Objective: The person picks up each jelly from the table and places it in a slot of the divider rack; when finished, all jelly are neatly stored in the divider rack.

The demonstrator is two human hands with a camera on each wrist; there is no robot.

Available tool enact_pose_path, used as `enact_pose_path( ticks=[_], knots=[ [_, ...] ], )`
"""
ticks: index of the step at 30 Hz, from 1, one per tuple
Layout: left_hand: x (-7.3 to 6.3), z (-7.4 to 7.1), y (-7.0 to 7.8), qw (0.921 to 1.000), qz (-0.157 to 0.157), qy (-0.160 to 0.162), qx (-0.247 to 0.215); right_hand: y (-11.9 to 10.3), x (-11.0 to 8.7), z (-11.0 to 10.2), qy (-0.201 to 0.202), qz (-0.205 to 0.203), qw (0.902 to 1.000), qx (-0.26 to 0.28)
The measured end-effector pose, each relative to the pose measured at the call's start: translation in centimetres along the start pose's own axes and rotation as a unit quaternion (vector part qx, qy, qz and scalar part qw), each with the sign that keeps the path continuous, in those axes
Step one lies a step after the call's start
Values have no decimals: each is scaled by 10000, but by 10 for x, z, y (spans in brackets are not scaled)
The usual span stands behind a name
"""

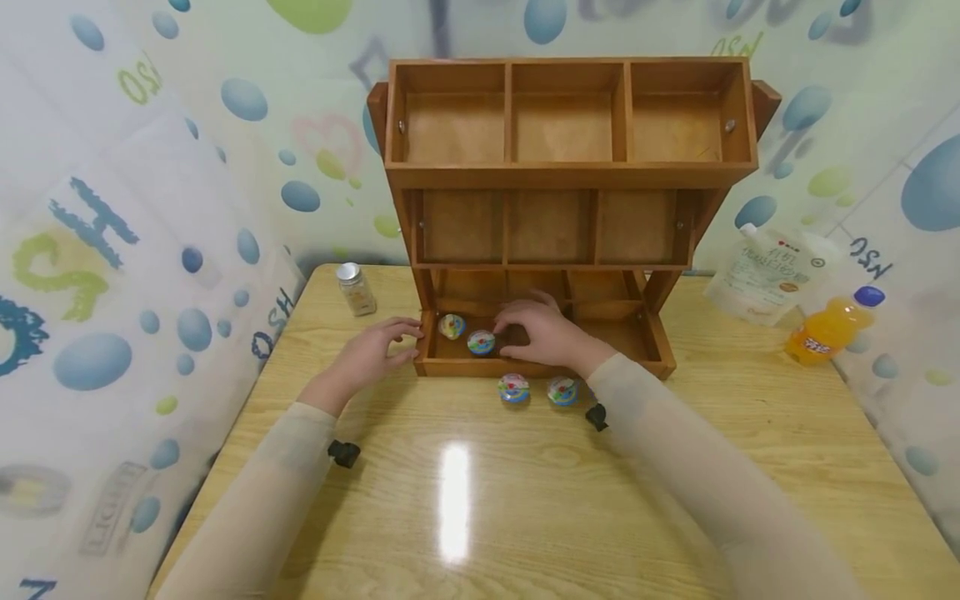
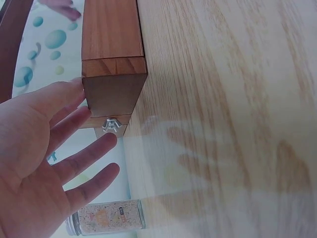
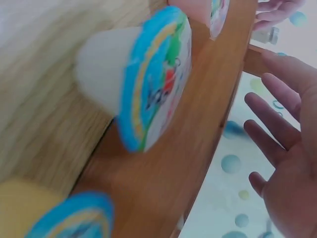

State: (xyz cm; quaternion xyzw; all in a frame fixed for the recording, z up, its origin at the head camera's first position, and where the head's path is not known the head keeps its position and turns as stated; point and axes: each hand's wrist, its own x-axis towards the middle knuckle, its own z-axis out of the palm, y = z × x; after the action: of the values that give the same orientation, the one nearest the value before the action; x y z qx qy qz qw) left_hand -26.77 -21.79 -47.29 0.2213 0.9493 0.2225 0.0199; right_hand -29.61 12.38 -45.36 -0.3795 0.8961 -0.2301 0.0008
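Two small jelly cups with printed lids, one at the left (image 1: 452, 326) and one beside it (image 1: 481, 342), sit in the bottom tray of a wooden shelf (image 1: 543, 367). My right hand (image 1: 551, 333) reaches into that tray, thumb and fingertips close to the second cup; whether they touch it is unclear. In the right wrist view its fingers are loosely extended. My left hand (image 1: 367, 357) is at the tray's left end, fingers spread, thumb and index fingertip against the wood. In front stand a pink-lidded jelly cup (image 1: 513, 388) and a green-and-blue-lidded one (image 1: 562, 391); another cup (image 3: 74, 218) shows partly in the right wrist view.
The shelf's upper tiers (image 1: 570, 171) have three compartments each. A glass jar of grains (image 1: 356, 290) stands left of the shelf. To the right are a white pouch (image 1: 768, 275) and an orange drink bottle (image 1: 828, 329). Patterned walls border the wooden table (image 1: 360, 517).
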Motion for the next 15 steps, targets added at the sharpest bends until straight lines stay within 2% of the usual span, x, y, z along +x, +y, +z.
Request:
enact_pose_path(
  ticks=[10, 15],
  knots=[
    [0, 1, -2, 10000, 50, -12, 21, 8, -77, -11, 602, 350, 9965, 459],
    [-1, 0, -2, 10000, 91, 14, -33, 18, -118, -15, 1004, 596, 9922, 444]
  ],
)
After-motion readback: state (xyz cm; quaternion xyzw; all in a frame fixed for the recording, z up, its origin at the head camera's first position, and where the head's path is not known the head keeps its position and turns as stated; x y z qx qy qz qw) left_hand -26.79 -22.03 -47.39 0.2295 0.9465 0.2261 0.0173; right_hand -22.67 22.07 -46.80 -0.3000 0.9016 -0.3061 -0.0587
